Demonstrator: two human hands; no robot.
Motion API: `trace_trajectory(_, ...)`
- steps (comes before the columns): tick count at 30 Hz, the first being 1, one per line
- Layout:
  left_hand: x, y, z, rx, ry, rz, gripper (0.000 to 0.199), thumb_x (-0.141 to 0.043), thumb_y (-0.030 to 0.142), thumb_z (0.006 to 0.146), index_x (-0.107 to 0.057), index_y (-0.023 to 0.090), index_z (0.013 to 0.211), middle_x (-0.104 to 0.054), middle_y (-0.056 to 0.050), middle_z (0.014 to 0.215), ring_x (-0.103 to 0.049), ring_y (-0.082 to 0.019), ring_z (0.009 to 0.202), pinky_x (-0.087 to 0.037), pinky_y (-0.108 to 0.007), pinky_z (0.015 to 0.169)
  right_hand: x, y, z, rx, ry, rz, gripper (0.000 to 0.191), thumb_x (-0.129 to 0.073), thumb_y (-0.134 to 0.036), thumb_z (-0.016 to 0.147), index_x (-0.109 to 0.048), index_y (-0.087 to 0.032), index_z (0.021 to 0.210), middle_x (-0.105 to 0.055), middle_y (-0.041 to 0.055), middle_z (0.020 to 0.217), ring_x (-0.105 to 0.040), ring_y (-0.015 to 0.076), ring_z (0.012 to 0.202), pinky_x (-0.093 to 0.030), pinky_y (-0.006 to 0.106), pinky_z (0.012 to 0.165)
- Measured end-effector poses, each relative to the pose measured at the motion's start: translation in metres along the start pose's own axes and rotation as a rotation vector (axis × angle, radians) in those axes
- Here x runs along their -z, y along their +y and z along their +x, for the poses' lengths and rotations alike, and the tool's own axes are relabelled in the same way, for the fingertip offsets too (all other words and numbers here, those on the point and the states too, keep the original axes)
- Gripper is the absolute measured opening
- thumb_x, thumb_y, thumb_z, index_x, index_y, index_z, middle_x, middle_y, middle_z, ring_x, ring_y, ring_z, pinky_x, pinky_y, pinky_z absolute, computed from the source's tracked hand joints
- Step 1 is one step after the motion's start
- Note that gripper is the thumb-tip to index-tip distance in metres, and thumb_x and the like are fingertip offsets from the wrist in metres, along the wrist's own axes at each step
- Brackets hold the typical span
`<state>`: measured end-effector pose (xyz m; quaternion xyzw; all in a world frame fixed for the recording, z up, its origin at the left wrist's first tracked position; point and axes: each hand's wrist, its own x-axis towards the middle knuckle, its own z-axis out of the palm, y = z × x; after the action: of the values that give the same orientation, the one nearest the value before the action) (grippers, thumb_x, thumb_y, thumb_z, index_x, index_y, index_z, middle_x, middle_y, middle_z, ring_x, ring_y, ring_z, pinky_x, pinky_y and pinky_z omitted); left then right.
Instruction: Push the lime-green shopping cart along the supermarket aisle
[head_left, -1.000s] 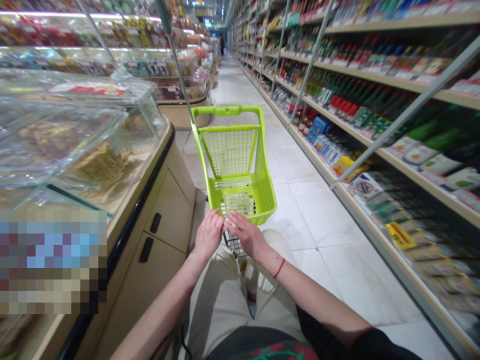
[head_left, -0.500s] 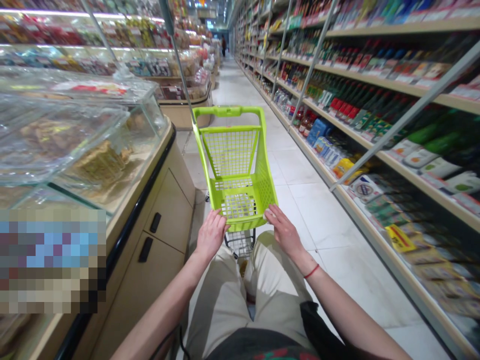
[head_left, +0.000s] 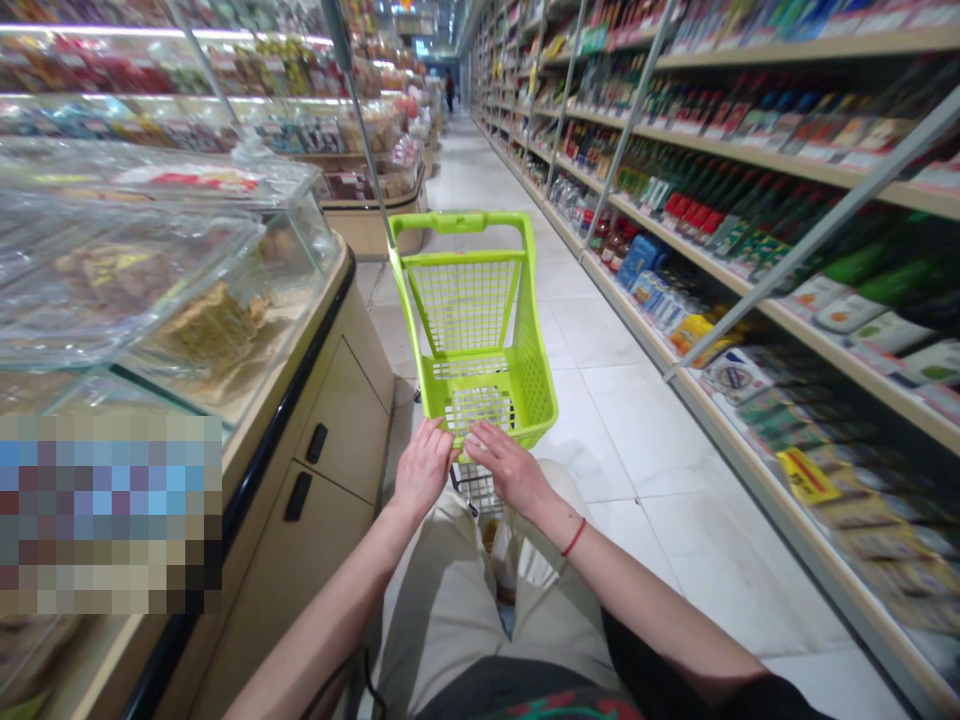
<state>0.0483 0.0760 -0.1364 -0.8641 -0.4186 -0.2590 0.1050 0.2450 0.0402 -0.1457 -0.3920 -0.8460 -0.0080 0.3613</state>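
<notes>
Two bare hands meet a single green shopping cart [head_left: 546,385], which stands in the middle of the aisle just in front of the person's knees. The left hand [head_left: 426,465] bends its fingers, held together, over the left part of the near rim; the right hand [head_left: 510,468] lays its fingers, close together, on the same rim just to the right. Whether either hand is clamped on the rim cannot be told, and a small pale patch at the right fingertips is too unclear to name. One red bracelet [head_left: 574,537] circles the right wrist.

The cart's upper basket shows its slotted floor; a lower grid [head_left: 477,487] beneath it is partly hidden by hands and legs. On the left, a glass case [head_left: 304,225] holds wrapped goods, among them one gold-brown block [head_left: 210,320], above a cabinet with two black handles in view. Pixelated blocks cover the near left part. Right shelves [head_left: 697,165] carry bottles and packets, too blurred to count. One person [head_left: 449,90] appears small, far off.
</notes>
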Motion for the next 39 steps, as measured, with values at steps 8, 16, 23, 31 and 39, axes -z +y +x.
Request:
trace_trajectory(8,0.000,-0.001,0.000,-0.006,0.005,0.003,0.016,-0.048,0.029,0.095,-0.059,0.018,0.092,-0.066,-0.010,0.094,-0.059,-0.026,0.119,-0.043,-0.046,0.112,0.050,0.044,-0.039,-0.120,0.053,-0.064,0.075,-0.042,0.008,0.078,-0.046,-0.026,0.145,-0.050,0.0086,0.148,-0.036,0.0217,0.144,-0.045,0.049,0.113)
trace_trajectory(16,0.000,0.003,0.001,0.018,0.011,0.004,0.016,-0.046,0.028,0.095,-0.059,0.019,0.091,-0.066,-0.010,0.094,-0.060,-0.026,0.116,-0.043,-0.047,0.111,0.030,0.028,-0.036,-0.157,0.114,-0.079,0.078,-0.038,0.008,0.078,-0.041,-0.025,0.148,-0.047,0.0101,0.150,-0.033,0.0217,0.145,-0.042,0.050,0.114)
trace_trajectory(23,-0.002,0.003,0.000,0.018,0.021,-0.008,0.018,-0.042,0.019,0.094,-0.060,0.018,0.091,-0.067,-0.010,0.094,-0.060,-0.025,0.117,-0.043,-0.047,0.112,-0.015,-0.012,0.010,-0.074,0.056,-0.039,0.061,-0.043,0.002,0.085,-0.051,-0.020,0.141,-0.056,0.0139,0.142,-0.035,0.0224,0.145,-0.042,0.048,0.115)
trace_trajectory(31,-0.001,0.000,0.000,0.015,-0.022,-0.032,0.016,-0.046,0.026,0.095,-0.060,0.019,0.093,-0.069,-0.012,0.100,-0.059,-0.025,0.120,-0.043,-0.048,0.112,0.003,0.006,-0.003,-0.085,0.036,-0.029,0.070,-0.041,0.006,0.081,-0.045,-0.022,0.145,-0.053,0.0121,0.145,-0.034,0.0217,0.145,-0.041,0.049,0.115)
trace_trajectory(39,-0.002,0.000,0.000,-0.006,-0.003,0.023,0.015,-0.046,0.026,0.096,-0.059,0.019,0.094,-0.068,-0.011,0.100,-0.060,-0.026,0.118,-0.043,-0.047,0.112,0.047,0.050,-0.043,-0.255,0.159,-0.135,0.079,-0.038,0.007,0.080,-0.038,-0.029,0.150,-0.048,0.0088,0.150,-0.036,0.0238,0.144,-0.041,0.054,0.115)
